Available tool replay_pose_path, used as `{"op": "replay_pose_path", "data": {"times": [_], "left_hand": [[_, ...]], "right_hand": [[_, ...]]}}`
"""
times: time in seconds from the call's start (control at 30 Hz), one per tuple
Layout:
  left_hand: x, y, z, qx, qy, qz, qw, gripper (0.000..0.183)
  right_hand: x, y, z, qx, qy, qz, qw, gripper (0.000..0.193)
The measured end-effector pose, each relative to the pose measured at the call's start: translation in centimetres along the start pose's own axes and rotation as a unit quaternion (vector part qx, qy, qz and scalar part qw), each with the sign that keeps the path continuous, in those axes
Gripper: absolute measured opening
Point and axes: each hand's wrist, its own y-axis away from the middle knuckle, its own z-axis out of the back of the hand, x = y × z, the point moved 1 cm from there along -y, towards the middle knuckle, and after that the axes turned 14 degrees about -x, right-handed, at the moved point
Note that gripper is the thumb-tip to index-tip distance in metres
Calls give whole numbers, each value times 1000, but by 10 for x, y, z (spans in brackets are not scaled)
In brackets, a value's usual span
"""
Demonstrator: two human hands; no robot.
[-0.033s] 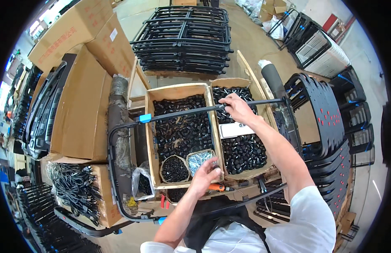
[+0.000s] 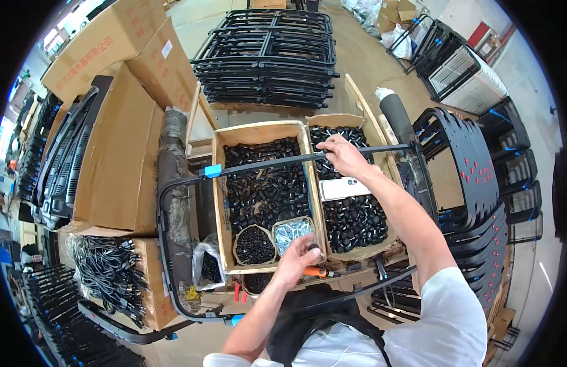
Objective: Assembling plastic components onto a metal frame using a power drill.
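Observation:
A black tubular frame [image 2: 259, 165] with rounded corners and blue tape lies across the wooden boxes. My right hand [image 2: 343, 154] is at its far bar, fingers closed and pinching at the bar; whether a small part is between them is hidden. My left hand [image 2: 296, 260] is closed over the near end of the boxes, thumb and fingers around a small dark round knob [image 2: 313, 246]. Beside it sits a carton of silver screws [image 2: 292, 231]. Below my right wrist, a white phone [image 2: 341, 189] lies on black knobs [image 2: 352, 226] in the right box.
Black knobs [image 2: 268, 189] fill the left wooden box, which also holds a small tub of black pieces [image 2: 255, 244]. An orange-handled tool [image 2: 315, 271] lies by its near edge. Stacked black frames [image 2: 265, 61] stand beyond; cartons [image 2: 121, 153] and cables [image 2: 106, 269] are at left.
My left hand's fingers have shifted slightly around the dark knob. My right hand stays at the far bar.

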Motion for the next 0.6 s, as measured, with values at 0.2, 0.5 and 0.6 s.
{"op": "replay_pose_path", "data": {"times": [0.2,0.5,0.6], "left_hand": [[20,28,70,73,-61,19,995,38],[6,47,116,70,-89,7,994,38],[-3,59,120,73,-106,-5,992,37]], "right_hand": [[19,-27,-14,43,100,119,987,36],[47,-40,-23,17,244,17,969,34],[51,-44,-25,26,251,-24,967,39]]}}
